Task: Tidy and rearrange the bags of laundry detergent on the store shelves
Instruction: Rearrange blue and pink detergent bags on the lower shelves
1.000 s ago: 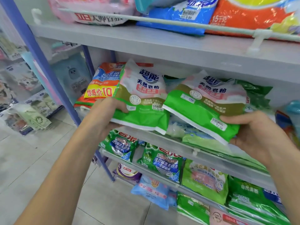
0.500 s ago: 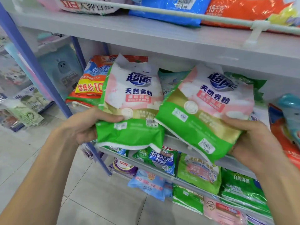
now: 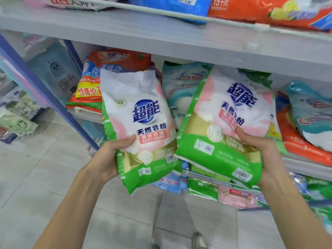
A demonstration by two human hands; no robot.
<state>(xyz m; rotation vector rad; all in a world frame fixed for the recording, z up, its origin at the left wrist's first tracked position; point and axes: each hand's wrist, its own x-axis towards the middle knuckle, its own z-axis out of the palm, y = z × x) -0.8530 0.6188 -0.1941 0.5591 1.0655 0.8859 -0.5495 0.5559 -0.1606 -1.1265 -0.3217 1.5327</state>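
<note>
Over grey floor tiles (image 3: 45, 168), before the grey shelf (image 3: 301, 167) front edge, left hand (image 3: 107, 159) fingers hold a green-white plastic detergent bag (image 3: 142, 119); right hand (image 3: 262, 155) fingers hold the twin bag (image 3: 224, 119).

"超能" on left bag (image 3: 136, 123) and right bag (image 3: 231, 114); "5.00" on price tag (image 3: 186, 0)

Upper edge cuts off the orange bag (image 3: 260, 10); left hand's (image 3: 110, 157) fingers hide behind the left green bag (image 3: 143, 97)
</note>
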